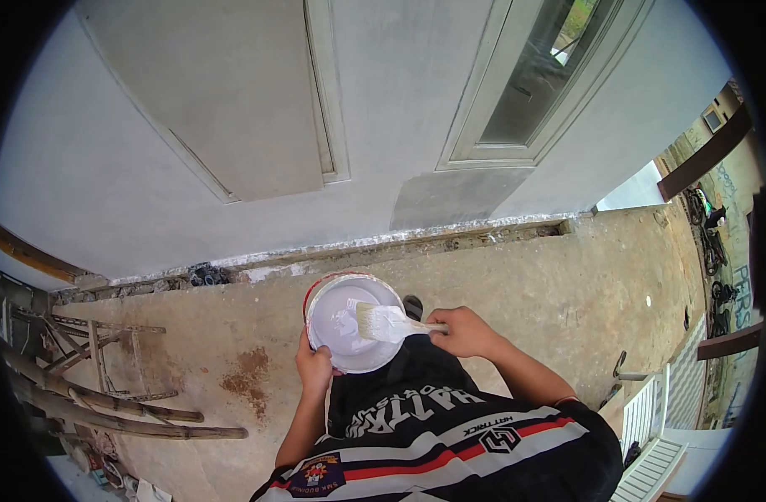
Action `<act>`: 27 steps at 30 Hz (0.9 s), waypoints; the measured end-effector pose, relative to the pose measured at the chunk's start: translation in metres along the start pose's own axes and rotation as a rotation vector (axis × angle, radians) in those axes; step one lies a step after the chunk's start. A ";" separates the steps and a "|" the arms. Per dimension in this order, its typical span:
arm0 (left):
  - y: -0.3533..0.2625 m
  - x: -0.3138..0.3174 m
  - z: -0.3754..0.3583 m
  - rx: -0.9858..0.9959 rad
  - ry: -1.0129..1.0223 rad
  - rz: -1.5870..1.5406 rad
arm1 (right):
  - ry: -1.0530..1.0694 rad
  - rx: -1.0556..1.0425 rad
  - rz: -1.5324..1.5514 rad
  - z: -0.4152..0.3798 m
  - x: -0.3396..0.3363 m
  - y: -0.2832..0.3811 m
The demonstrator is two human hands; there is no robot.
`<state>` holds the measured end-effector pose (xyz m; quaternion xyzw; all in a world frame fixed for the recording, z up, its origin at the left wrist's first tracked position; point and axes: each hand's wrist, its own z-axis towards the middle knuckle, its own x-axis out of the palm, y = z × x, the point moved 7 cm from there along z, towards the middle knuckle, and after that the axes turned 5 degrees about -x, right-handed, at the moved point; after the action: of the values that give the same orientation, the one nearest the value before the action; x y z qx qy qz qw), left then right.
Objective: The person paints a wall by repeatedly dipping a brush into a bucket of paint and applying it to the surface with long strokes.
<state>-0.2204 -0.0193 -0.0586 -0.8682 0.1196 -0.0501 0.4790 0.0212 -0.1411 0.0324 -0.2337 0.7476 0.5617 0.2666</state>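
My left hand [315, 361] grips the rim of a round paint bucket [310, 294], thumb at the near-left edge. White paint [329, 322] fills the inside of the bucket, and a red streak marks its outer left rim. In my right hand [462, 330] is a broad paintbrush [391, 323], fingers closed around its handle. The brush is coated with white paint, and its bristles point left over the bucket's opening. Beyond the bucket rises a wall [375, 100] with whitish paint, and an unpainted grey patch [454, 197] shows under the window.
A door [224, 92] and a narrow framed window [538, 92] are set in the wall. Along its foot runs a rough trench [450, 238]. Bamboo poles [140, 418] lie left on the concrete floor [567, 293]; a white slatted bench [651, 456] stands right.
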 end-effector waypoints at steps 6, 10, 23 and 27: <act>-0.031 -0.001 -0.020 0.174 -0.054 0.086 | 0.031 -0.124 -0.377 0.023 0.012 0.048; -0.026 -0.002 -0.015 0.189 -0.059 0.096 | 0.020 -0.119 -0.440 0.033 0.015 0.061; -0.049 0.009 -0.034 0.260 -0.077 0.065 | -0.112 -0.436 -0.365 0.028 0.016 0.083; -0.053 0.009 -0.040 0.270 -0.083 0.079 | -0.170 -0.572 -0.392 0.021 0.015 0.096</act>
<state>-0.2113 -0.0271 0.0068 -0.7917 0.1258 -0.0107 0.5977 -0.0496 -0.0969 0.0860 -0.3904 0.4762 0.7038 0.3542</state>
